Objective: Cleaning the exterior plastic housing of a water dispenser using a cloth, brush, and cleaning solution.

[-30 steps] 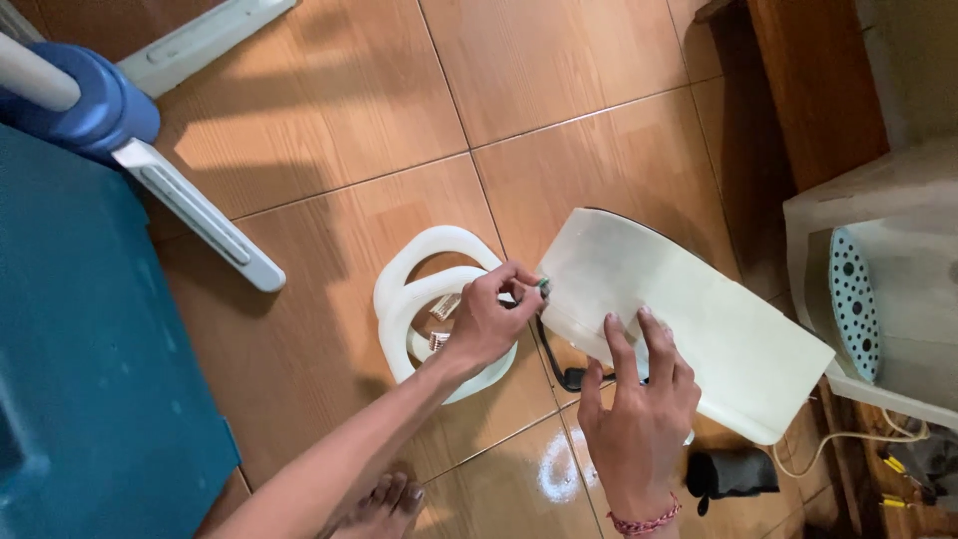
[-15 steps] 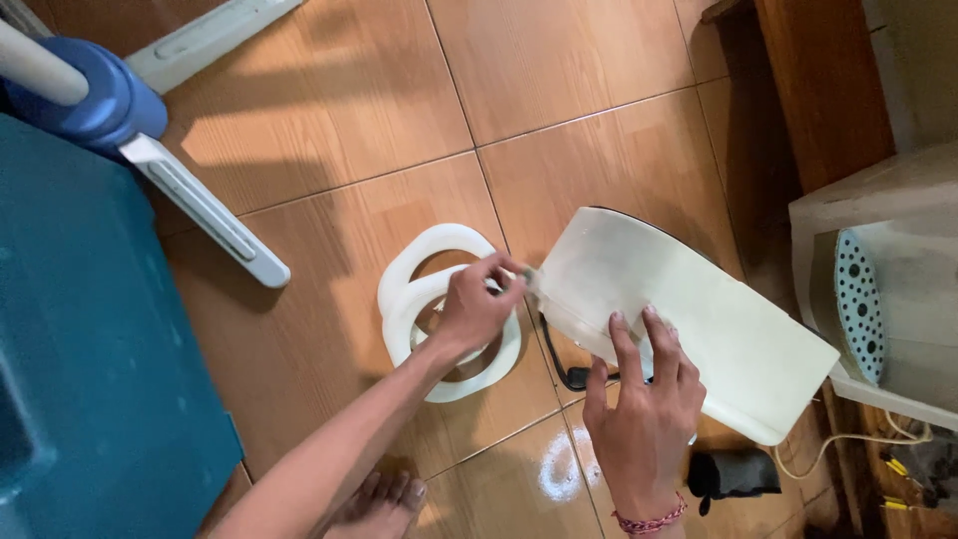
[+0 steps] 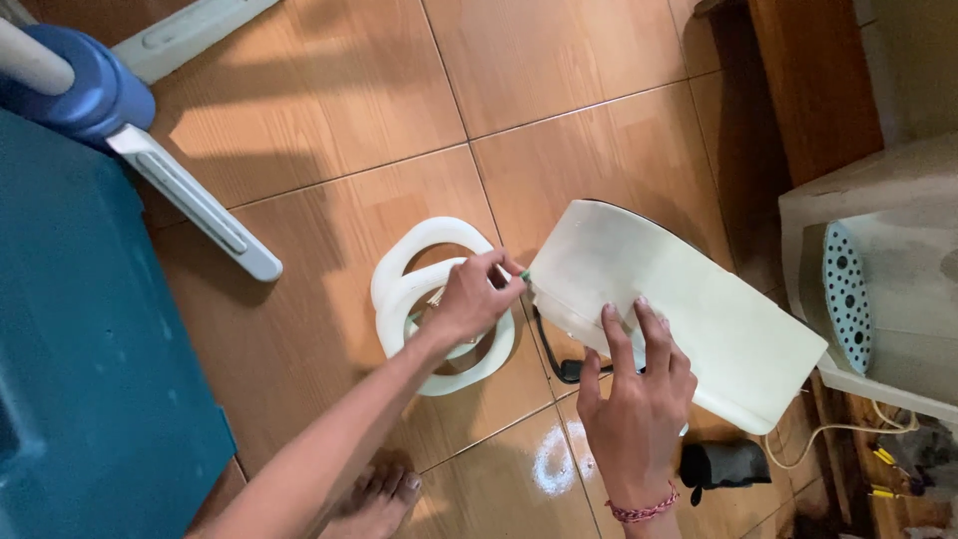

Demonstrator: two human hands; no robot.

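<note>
Head view: two hands (image 3: pixel 559 349) steady one cream cover (image 3: pixel 689 309) beside two white rings (image 3: pixel 419 269).

Cream plastic housing (image 3: pixel 689 309): broad curved shell, smooth matte face up, lying tilted on the orange tile floor, long axis running upper-left to lower-right, dark edge showing along its top rim. Small green-tipped tool (image 3: pixel 523 275) sits at the shell's left end, touching its edge; most of it is hidden.

Glossy orange floor tiles (image 3: pixel 329 110), teal furniture (image 3: pixel 90 379) at left.
</note>
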